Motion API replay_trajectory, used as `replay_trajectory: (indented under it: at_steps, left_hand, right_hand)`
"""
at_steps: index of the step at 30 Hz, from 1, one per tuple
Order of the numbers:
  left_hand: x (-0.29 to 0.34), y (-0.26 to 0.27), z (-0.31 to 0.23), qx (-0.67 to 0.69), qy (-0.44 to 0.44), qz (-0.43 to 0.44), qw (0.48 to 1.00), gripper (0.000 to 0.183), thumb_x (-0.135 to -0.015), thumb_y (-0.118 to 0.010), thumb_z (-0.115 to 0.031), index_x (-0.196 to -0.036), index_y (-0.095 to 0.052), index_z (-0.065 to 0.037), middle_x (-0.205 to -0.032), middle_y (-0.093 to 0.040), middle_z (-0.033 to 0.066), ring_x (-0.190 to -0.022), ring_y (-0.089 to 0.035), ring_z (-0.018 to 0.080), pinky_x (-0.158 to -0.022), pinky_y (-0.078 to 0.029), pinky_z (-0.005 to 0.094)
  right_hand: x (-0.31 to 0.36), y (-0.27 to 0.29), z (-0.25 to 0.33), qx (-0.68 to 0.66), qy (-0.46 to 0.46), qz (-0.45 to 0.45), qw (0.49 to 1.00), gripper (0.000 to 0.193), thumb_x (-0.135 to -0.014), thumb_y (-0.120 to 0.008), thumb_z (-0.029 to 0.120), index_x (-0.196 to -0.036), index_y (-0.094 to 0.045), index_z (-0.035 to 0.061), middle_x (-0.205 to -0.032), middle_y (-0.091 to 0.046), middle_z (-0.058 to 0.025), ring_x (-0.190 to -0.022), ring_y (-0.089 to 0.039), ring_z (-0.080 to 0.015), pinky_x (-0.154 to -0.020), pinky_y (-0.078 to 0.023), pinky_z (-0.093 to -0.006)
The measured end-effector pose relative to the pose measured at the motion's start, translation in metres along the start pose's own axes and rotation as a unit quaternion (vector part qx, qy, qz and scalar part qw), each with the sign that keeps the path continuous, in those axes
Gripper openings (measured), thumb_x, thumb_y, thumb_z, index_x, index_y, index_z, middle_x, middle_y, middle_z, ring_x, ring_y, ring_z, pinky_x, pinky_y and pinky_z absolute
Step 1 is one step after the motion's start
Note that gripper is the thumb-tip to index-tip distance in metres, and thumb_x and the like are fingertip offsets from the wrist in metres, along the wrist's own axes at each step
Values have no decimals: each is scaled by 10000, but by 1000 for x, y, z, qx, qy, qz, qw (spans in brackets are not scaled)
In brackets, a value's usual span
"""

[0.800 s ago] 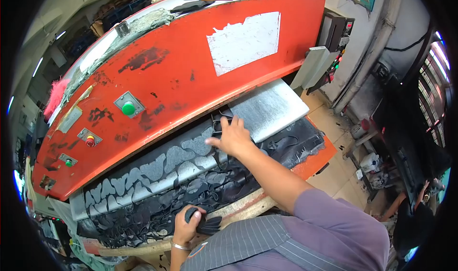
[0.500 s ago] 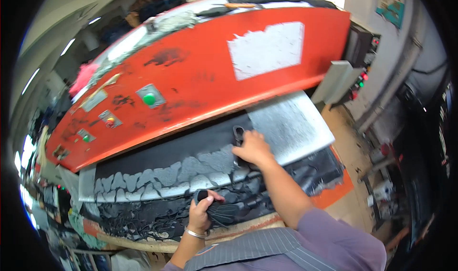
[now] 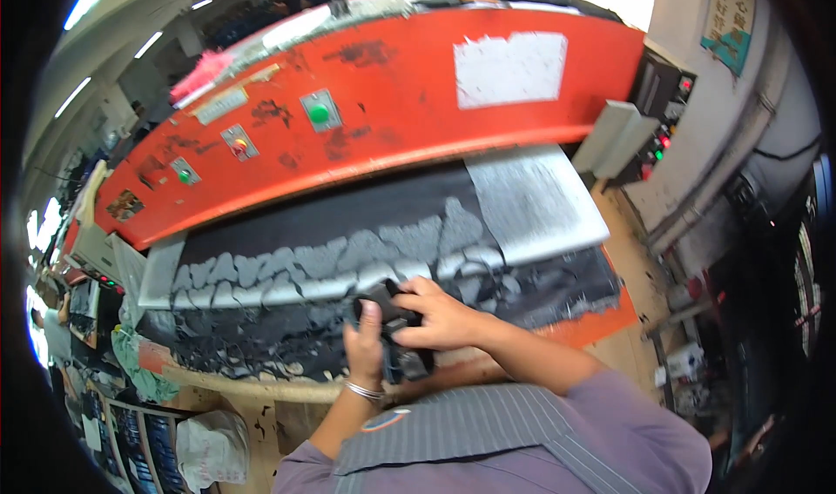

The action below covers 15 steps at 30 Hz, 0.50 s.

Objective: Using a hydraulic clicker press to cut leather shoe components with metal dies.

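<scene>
We record a dark bundle held near the workbench's six-o'clock edge — left hand closed on it, thumb uppermost; right hand pinching it from three o'clock. From our hands: black sheet at eleven, red press at twelve, black scraps at nine, white bag at eight o'clock.

The right hand has come from the board to the left hand.
</scene>
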State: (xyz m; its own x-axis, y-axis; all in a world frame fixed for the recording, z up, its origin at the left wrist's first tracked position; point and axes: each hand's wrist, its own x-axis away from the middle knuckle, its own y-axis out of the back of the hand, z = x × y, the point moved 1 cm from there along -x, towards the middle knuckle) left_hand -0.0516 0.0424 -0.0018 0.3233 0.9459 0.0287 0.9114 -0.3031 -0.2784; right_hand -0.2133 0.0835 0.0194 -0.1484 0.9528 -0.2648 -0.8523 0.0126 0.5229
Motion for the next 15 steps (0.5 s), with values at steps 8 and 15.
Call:
replay_trajectory:
  at_steps: [8, 15]
  left_hand:
    - [122, 144, -12, 80, -101, -262, 956, 130, -930, -600, -131, -855, -508, -79, -828, -542, 2, -768, -589, 113, -713, -533, 297]
    - [322, 300, 77, 411, 36, -413, 812, 198, -851, -628, -252, -927, -613, -70, -888, -668, 93, -780, -666, 249, -736, -555, 400]
  right_hand:
    - [-32, -107, 62, 93, 38, 103, 990, 517, -675, -721, 329, -1099, -638, 44, -1306, -453, -207, -1225, -409, -375, -1008, -404, -431]
    - [90, -82, -17, 336, -91, 41, 936, 510, -700, -625, 166, -1192, -620, 34, -1294, -536, -233, -1239, -470, -370, -1068, -348, -446]
